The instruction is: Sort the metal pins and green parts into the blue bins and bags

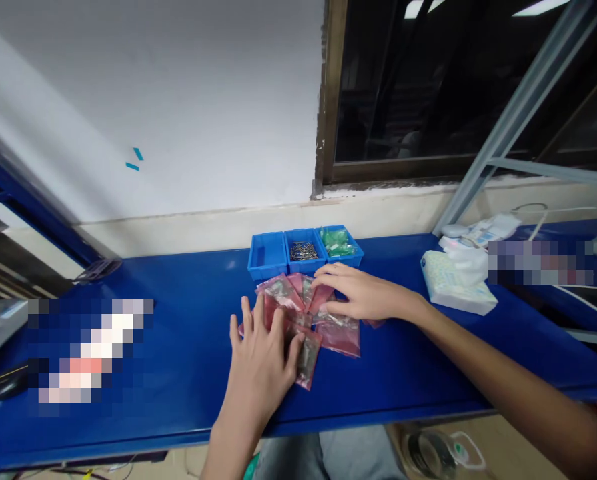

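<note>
Pile of pink bags (339,339) sits mid-desk (188,333), just in front of the blue bins (267,270), overlapping in a loose fan. L hand (261,360) is over the near-left side, fingers spread & bent, thumb well off the index; R hand (365,295) is over the far-right side, fingers half-curled, thumb apart from index. Neither looks clamped on anything; can't tell how hard the tips press. Bags look like thin film w/ small dark bits inside, prob. metal; can't ID them. My guess: light ea., floppy, slick film-on-film, so neighbours may slide along. Not very fragile, but film could tear if yanked. Best hold IMO: thumb + index pinch on a free edge, e.g. near corner of the front bag (308,363) by L thumb, or the flat pink flap on the R side; avoid the lumpy middle.
</note>
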Motion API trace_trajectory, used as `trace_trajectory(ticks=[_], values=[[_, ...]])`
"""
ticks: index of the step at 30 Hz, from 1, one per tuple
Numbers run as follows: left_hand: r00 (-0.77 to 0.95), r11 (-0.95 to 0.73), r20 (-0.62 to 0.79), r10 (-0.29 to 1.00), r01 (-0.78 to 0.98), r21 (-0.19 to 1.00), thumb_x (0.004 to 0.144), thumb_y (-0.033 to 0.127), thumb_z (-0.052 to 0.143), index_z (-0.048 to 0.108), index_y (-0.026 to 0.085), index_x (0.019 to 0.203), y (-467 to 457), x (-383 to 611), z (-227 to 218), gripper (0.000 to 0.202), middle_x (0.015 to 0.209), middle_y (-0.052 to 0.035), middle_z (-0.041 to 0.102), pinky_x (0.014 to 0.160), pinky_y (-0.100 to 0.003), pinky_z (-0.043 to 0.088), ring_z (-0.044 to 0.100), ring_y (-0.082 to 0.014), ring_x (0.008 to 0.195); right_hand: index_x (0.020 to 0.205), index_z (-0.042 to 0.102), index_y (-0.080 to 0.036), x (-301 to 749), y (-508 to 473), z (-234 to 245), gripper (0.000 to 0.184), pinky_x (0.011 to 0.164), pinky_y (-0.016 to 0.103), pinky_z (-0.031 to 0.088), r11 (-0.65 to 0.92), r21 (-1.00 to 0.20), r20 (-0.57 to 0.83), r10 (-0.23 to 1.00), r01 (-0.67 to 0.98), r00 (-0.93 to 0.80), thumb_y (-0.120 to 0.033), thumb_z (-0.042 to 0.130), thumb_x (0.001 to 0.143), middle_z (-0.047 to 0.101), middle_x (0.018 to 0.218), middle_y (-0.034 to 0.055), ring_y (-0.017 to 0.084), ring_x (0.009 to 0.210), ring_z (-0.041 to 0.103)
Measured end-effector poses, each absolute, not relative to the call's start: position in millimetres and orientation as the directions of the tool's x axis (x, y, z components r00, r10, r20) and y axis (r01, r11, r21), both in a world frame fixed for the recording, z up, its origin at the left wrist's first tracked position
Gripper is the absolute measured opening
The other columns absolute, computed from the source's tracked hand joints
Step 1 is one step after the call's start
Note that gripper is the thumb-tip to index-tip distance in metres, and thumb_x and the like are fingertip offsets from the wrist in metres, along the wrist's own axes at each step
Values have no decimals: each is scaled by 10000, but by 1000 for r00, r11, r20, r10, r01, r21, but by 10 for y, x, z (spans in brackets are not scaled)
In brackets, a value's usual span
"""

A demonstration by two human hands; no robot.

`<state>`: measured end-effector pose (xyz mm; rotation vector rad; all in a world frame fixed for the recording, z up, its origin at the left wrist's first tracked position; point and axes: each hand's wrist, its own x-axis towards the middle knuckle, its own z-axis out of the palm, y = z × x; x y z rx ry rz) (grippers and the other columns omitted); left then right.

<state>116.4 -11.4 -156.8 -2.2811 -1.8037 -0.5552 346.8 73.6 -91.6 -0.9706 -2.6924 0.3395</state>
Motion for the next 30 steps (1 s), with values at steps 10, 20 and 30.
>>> trace_trajectory(ticks=[10,20,30], values=[[342,-413,395,853,904,108,976,417,503,621,257,1226,-99,1154,-1442,319,1258,-114,587,1065,-544,387,464,-340,1286,1182,657,-231,3463,725,-1261,301,982,429,432,812,-237,139,571,532,-809,-366,658,913,631,1287,61,266,1156,519],[313,-361,470,826,932,14,961,485,504,599,171,1111,-88,1272,-1538,362,1140,-153,579,1051,-574,354,517,-331,1123,1154,700,-254,3567,803,-1121,257,1009,405,409,764,-340,135,617,548,-776,-362,587,949,648,1263,52,251,1156,542],[473,-541,323,820,825,164,963,302,512,690,197,1046,524,1318,-760,222,967,-84,665,728,-325,476,628,-216,820,1287,612,-199,4199,784,-1323,424,998,374,416,494,-306,11,856,814,-516,-323,641,883,623,1257,108,275,1141,557]])
